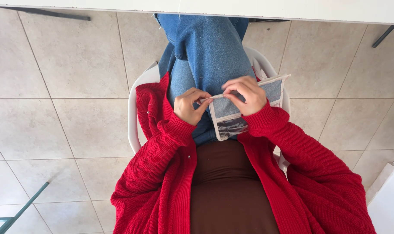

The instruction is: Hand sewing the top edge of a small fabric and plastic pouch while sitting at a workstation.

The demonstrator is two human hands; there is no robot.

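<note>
Both hands pinch a denim pouch [242, 104] (cream-trimmed, flat).

One package shows: a flat rectangular pouch [242, 108] of grey fabric with cream edging and a clear plastic pocket at its near end, lying on the lap at the scene's centre, its far edge pinched between both hands; no labels, signs or screens appear.

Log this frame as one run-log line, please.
left hand: pinches top-edge strip of pouch | right hand: grips grey cream-trimmed pouch at top edge | pouch on lap, jeans | seated, white chair
</note>
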